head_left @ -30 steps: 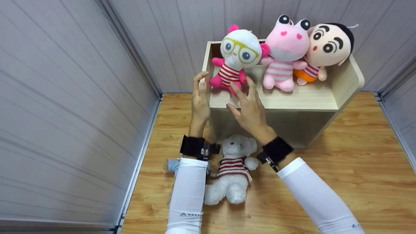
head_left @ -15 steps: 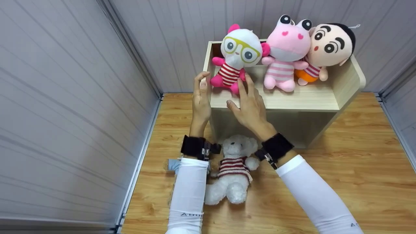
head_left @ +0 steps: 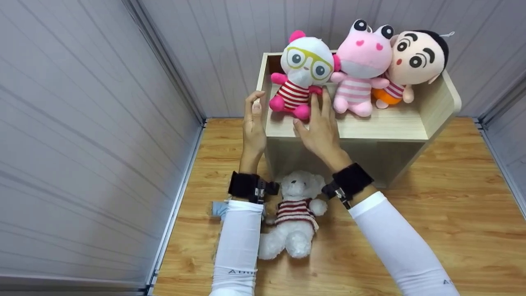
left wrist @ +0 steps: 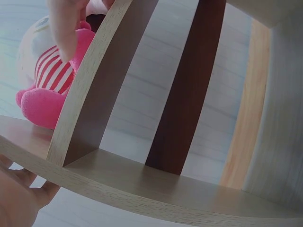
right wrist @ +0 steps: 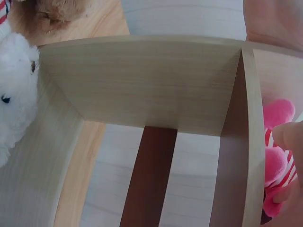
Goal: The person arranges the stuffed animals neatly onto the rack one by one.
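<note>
A plush panda (head_left: pixel 296 93) with yellow glasses, pink limbs and a red-striped body sits at the left end of the wooden shelf unit's (head_left: pixel 382 128) top board. My right hand (head_left: pixel 321 130) is at its side, two fairly straight fingers touching its pink arm and the thumb near its foot. In the right wrist view, the panda's pink limbs (right wrist: pixel 276 165) show beside that thumb. My left hand (head_left: pixel 253 130) holds the unit's left side panel, index finger bent at the panel's edge. In the left wrist view, its fingers (left wrist: pixel 45 193) lie along the panel's outer face.
Right of the panda sit a pink plush frog (head_left: pixel 356 82) and a big-headed doll (head_left: pixel 415 57), which leans on the right panel. On the wood floor lies a white bear (head_left: pixel 296 222) in a striped sweater, beside a light-blue item (head_left: pixel 219 208) partly under my left arm. Grey walls (head_left: pixel 102 123) enclose the corner.
The panda has shifted slightly right, closer to the frog, and its face has turned a little. My right hand has moved right with it. The left hand has stayed at the panel.
</note>
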Action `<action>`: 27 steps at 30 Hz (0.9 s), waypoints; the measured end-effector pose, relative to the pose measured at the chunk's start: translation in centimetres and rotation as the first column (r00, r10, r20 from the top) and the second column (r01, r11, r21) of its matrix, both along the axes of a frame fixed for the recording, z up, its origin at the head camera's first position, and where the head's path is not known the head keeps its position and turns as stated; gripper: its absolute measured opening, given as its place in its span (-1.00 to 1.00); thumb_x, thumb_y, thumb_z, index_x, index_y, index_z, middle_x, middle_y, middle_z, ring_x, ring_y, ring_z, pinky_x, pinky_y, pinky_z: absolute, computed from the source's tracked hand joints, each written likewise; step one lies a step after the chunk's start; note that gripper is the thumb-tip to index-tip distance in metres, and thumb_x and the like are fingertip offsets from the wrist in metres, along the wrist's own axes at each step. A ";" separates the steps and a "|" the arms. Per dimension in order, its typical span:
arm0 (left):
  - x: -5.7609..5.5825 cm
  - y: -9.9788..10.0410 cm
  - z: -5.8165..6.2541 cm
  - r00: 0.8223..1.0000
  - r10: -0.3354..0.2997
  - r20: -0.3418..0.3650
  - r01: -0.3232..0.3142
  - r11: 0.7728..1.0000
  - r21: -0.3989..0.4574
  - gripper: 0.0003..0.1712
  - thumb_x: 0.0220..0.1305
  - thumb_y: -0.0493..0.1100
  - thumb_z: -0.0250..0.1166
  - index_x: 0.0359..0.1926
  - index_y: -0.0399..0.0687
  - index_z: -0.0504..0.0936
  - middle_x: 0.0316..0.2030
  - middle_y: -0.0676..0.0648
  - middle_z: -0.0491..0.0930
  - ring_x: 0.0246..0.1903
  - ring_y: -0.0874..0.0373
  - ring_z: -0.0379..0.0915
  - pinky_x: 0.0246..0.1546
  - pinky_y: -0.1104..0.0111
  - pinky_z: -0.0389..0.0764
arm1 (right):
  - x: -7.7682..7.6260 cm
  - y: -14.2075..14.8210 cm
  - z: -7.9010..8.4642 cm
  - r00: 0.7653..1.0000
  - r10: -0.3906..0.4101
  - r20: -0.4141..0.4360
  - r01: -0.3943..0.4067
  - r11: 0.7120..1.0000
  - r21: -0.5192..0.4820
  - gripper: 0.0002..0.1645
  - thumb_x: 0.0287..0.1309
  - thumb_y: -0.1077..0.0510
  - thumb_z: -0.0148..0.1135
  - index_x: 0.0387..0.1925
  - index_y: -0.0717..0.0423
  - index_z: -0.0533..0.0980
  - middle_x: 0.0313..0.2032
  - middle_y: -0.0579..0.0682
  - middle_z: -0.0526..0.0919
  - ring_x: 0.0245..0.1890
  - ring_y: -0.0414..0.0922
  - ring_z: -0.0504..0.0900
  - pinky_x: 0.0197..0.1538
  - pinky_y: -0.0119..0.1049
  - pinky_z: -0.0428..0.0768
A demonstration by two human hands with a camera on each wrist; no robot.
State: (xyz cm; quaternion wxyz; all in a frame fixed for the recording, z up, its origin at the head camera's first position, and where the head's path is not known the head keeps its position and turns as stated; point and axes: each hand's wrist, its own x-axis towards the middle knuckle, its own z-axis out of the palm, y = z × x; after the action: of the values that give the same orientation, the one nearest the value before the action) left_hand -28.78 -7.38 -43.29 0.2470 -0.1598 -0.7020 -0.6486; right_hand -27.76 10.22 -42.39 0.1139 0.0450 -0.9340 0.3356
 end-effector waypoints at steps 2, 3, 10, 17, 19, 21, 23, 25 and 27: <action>0.1 0.0 0.0 1.000 0.000 0.001 0.000 1.000 0.002 -0.55 0.61 -0.10 -0.23 0.33 -0.12 0.37 0.34 -0.12 0.41 0.49 0.16 0.18 0.53 0.26 0.15 | 0.1 0.2 0.0 1.000 -0.002 0.010 0.002 1.000 0.012 0.06 0.34 -0.16 0.23 0.63 0.08 -0.06 0.64 0.12 -0.30 0.59 0.25 -0.03 0.55 0.08 0.16; 0.1 0.0 0.0 1.000 0.000 0.003 0.000 1.000 0.001 -0.55 0.61 -0.10 -0.23 0.33 -0.12 0.37 0.34 -0.12 0.41 0.49 0.17 0.18 0.52 0.26 0.15 | 0.1 0.2 -0.1 1.000 -0.002 0.013 0.002 1.000 0.011 0.05 0.34 -0.16 0.23 0.63 0.06 -0.06 0.63 0.13 -0.30 0.58 0.26 -0.02 0.54 0.09 0.18; 0.0 0.3 0.1 1.000 0.004 0.011 -0.004 1.000 -0.009 -0.57 0.62 -0.12 -0.24 0.33 -0.10 0.37 0.36 -0.12 0.41 0.49 0.13 0.19 0.52 0.27 0.16 | 1.1 1.3 -0.5 0.997 0.024 -0.072 -0.030 0.997 -0.077 -0.06 0.33 -0.08 0.28 0.58 0.11 0.12 0.56 0.25 -0.04 0.54 0.23 0.09 0.53 0.11 0.19; -0.1 0.4 0.0 1.000 0.008 0.012 -0.007 1.000 -0.009 -0.56 0.62 -0.12 -0.24 0.32 -0.11 0.38 0.34 -0.10 0.42 0.48 0.16 0.19 0.52 0.28 0.15 | 2.9 3.9 -1.2 0.985 0.081 -0.153 -0.108 0.977 -0.182 -0.28 0.28 0.08 0.32 0.41 0.18 0.38 0.46 0.24 0.25 0.49 0.17 0.24 0.49 0.10 0.25; -0.1 0.4 0.0 1.000 0.011 0.012 -0.011 1.000 -0.014 -0.56 0.62 -0.11 -0.24 0.33 -0.10 0.38 0.34 -0.09 0.41 0.49 0.18 0.19 0.52 0.27 0.15 | 3.5 4.8 -1.2 0.979 0.084 -0.184 -0.124 0.968 -0.218 -0.39 0.28 0.12 0.33 0.31 0.21 0.47 0.39 0.22 0.36 0.41 0.16 0.36 0.44 0.07 0.32; -0.1 0.3 0.0 1.000 0.010 0.011 -0.010 1.000 -0.017 -0.55 0.62 -0.10 -0.24 0.33 -0.09 0.38 0.34 -0.08 0.42 0.49 0.18 0.18 0.52 0.27 0.15 | 4.2 5.9 -1.1 0.971 0.062 -0.229 -0.123 0.957 -0.262 -0.52 0.27 0.16 0.33 0.19 0.23 0.56 0.29 0.21 0.48 0.29 0.13 0.49 0.35 0.01 0.41; -0.1 0.3 0.0 1.000 0.010 0.011 -0.010 1.000 -0.016 -0.56 0.63 -0.10 -0.24 0.33 -0.09 0.38 0.34 -0.08 0.41 0.49 0.18 0.17 0.53 0.27 0.14 | 4.8 7.0 -0.8 0.955 0.012 -0.295 -0.109 0.943 -0.314 -0.66 0.25 0.23 0.33 0.04 0.27 0.62 0.14 0.20 0.59 0.13 0.06 0.58 0.25 -0.10 0.48; -0.1 0.2 0.0 1.000 0.010 0.012 -0.010 1.000 -0.013 -0.56 0.63 -0.10 -0.24 0.33 -0.09 0.37 0.34 -0.09 0.41 0.49 0.17 0.17 0.53 0.27 0.14 | 5.4 8.1 -0.4 0.928 -0.058 -0.369 -0.086 0.929 -0.360 -0.77 0.22 0.31 0.31 -0.09 0.31 0.65 -0.03 0.20 0.65 -0.02 -0.06 0.60 0.15 -0.26 0.51; 0.0 0.1 0.0 1.000 0.011 0.015 -0.011 1.000 -0.006 -0.56 0.64 -0.10 -0.24 0.33 -0.09 0.37 0.34 -0.09 0.41 0.49 0.16 0.17 0.53 0.27 0.14 | 5.9 9.2 0.3 0.892 -0.142 -0.430 -0.045 0.917 -0.396 -0.84 0.19 0.37 0.29 -0.18 0.32 0.66 -0.15 0.12 0.66 -0.10 -0.20 0.56 0.09 -0.38 0.49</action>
State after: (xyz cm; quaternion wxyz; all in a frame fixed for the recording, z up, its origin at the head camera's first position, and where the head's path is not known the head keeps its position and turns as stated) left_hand -28.81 -7.26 -43.25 0.2447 -0.1520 -0.7065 -0.6464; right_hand -21.88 19.43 -42.09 0.3422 0.0736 -0.7956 0.4945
